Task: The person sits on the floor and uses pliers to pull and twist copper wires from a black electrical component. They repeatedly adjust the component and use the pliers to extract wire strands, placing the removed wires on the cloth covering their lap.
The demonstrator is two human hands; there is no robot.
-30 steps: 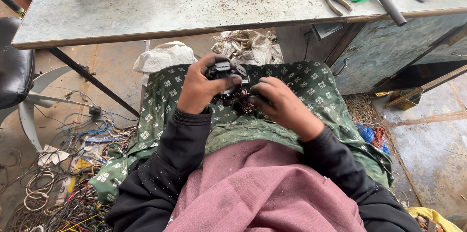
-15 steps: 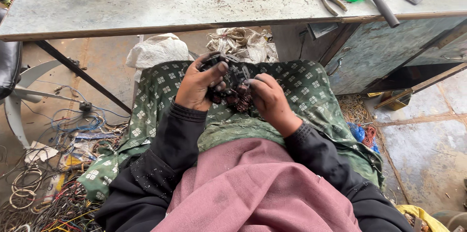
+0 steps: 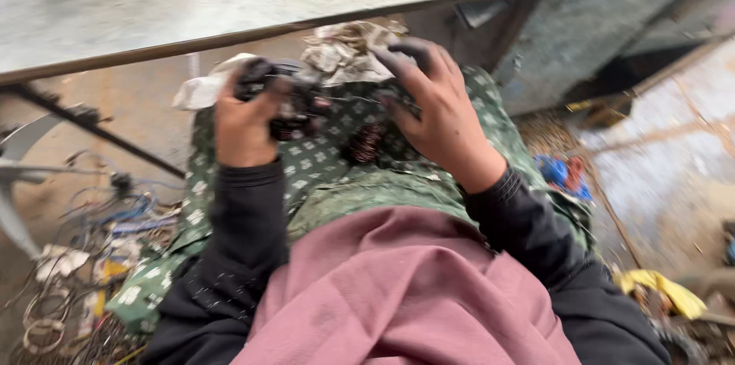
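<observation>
Gripping a black, knobbly metal part (image 3: 287, 97), grimy hands (image 3: 245, 124) hover over patterned cloth (image 3: 321, 166).

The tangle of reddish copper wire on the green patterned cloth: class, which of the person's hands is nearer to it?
Right. The right hand spreads just above and beside the copper wire tangle, almost touching it. The left hand is farther off to the left, gripping a dark motor part.

A dark, grimy motor part (image 3: 285, 97), lumpy and blackened, sits gripped in the left hand (image 3: 243, 122) above the lap. Just beside it, a reddish-brown copper wire coil (image 3: 364, 143) lies on the green patterned cloth (image 3: 321, 162), under the right hand (image 3: 436, 109).
</observation>
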